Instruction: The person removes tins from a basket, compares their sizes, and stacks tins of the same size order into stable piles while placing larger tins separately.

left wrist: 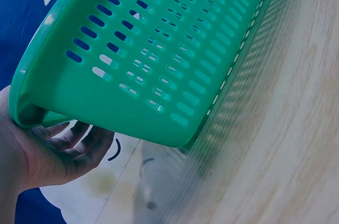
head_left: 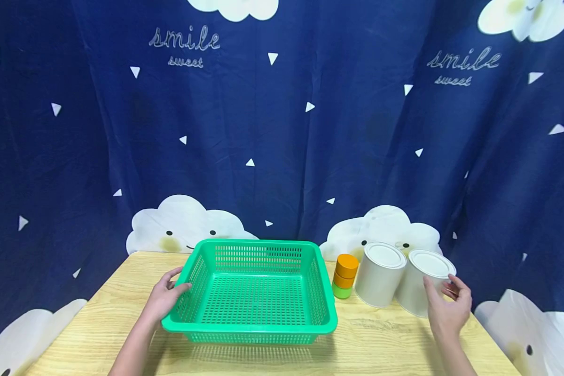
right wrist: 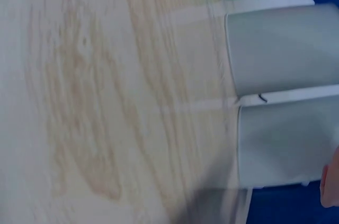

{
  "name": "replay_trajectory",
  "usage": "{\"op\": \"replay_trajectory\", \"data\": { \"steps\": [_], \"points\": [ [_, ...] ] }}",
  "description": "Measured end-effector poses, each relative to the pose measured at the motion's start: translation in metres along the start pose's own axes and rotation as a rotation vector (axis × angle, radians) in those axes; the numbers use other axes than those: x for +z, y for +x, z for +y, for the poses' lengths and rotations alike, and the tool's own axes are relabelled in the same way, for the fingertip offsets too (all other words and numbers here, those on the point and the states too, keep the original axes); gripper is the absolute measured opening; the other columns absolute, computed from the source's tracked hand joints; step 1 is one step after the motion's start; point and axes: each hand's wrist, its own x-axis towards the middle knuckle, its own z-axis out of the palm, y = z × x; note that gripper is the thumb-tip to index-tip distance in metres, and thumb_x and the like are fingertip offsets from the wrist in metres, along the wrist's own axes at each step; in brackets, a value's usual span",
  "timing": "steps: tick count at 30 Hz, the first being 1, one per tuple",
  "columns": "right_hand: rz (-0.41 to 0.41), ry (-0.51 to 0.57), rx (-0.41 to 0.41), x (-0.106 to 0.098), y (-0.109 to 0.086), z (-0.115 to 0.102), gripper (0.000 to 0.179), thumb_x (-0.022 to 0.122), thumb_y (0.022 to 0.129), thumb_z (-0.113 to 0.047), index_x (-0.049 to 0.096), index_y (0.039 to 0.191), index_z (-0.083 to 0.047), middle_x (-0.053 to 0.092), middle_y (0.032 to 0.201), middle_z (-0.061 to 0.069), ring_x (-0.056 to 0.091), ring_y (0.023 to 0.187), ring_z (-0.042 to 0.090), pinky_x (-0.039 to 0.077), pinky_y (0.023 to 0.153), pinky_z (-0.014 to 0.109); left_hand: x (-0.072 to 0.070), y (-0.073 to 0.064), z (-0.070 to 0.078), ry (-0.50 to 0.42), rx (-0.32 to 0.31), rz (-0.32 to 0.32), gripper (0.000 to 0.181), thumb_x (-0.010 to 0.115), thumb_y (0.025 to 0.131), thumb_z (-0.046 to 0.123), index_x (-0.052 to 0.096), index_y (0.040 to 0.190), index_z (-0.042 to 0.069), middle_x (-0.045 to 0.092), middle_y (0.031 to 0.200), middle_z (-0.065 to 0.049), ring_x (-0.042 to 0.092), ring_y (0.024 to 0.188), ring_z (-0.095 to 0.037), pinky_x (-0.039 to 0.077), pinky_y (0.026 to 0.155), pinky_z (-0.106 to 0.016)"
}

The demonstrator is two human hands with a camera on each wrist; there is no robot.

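At the near right edge of the wooden table, the right hand stands with fingers spread and lightly bent against the side of the nearer white can, which stands upright directly ahead of its palm and touches a second white can to its left. Across the table the left hand grips the left rim of the green basket, thumb over the edge. Just beyond, between basket and cans, sits a small stack of orange and green discs.

basket: glossy green plastic, perforated
table: pale wood, matt, visible grain
cans: smooth matt grey metal
curtain: soft printed cloth
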Motion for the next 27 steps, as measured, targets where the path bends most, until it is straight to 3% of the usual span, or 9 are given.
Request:
{"op": "replay_trajectory", "data": {
  "steps": [7, 14, 21, 27],
  "points": [
    [-0.039, -0.015, -0.051, 0.011, -0.008, -0.017, 0.044, 0.077, 0.074, -0.018, 0.059, 0.114, -0.013, 0.048, 0.088, -0.019, 0.047, 0.079, -0.005, 0.033, 0.077, 0.014, 0.001, 0.001, 0.000, 0.004, -0.002, -0.003, 0.063, 0.055, 0.093, 0.018, 0.024, 0.144, -0.002, 0.048, 0.125, -0.035, 0.063, 0.087, -0.023, 0.055, 0.071, -0.038],
    [-0.145, -0.068, -0.130, 0.021, -0.019, -0.042, 0.042, 0.073, 0.077, -0.016, 0.059, 0.115, -0.003, 0.047, 0.091, -0.017, 0.045, 0.080, -0.004, 0.032, 0.076, 0.017, 0.000, 0.003, 0.000, 0.032, -0.023, -0.008, 0.063, 0.053, 0.095, 0.027, 0.024, 0.144, 0.000, 0.047, 0.127, -0.033, 0.062, 0.091, -0.023, 0.054, 0.072, -0.036],
    [-0.234, -0.071, -0.186, 0.041, -0.030, -0.064, 0.038, 0.070, 0.081, -0.019, 0.060, 0.114, -0.002, 0.054, 0.095, 0.002, 0.046, 0.081, 0.003, 0.035, 0.073, 0.019, -0.004, 0.004, 0.004, 0.048, -0.027, -0.014, 0.057, 0.042, 0.099, 0.032, 0.026, 0.144, 0.001, 0.047, 0.126, -0.032, 0.061, 0.093, -0.025, 0.052, 0.073, -0.034],
    [-0.318, -0.100, -0.185, 0.055, -0.039, -0.080, 0.037, 0.066, 0.085, -0.023, 0.060, 0.115, -0.003, 0.056, 0.103, 0.013, 0.048, 0.088, 0.014, 0.035, 0.071, 0.017, -0.010, 0.004, 0.010, 0.152, -0.022, -0.038, 0.059, 0.039, 0.099, 0.032, 0.024, 0.143, -0.004, 0.046, 0.126, -0.033, 0.058, 0.101, -0.034, 0.050, 0.080, -0.039]
  ]
}}
